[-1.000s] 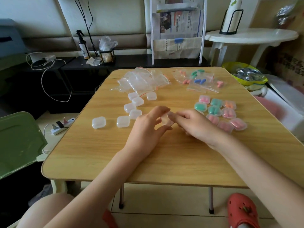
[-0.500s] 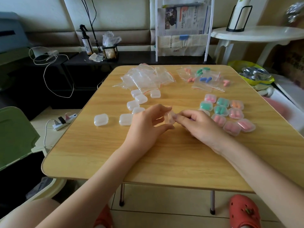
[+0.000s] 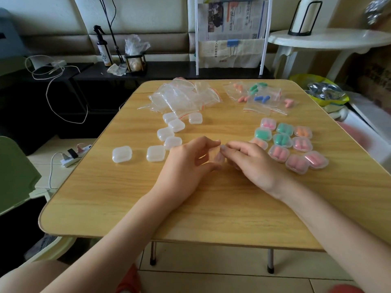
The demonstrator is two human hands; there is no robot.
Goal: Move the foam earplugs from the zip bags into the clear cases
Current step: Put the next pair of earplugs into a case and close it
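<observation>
Holding one small clear case between them, the left hand and the right hand meet at the middle of the wooden table. Fingers of both hands curl around it. I cannot tell if its lid is open or if anything is inside.

A lot looks done. About ten filled cases with pink, green and orange plugs sit to the right, and a heap of empty zip bags lies at the far side. Some is left. A few full zip bags wait at the far right, and seven empty cases sit on the left.
</observation>
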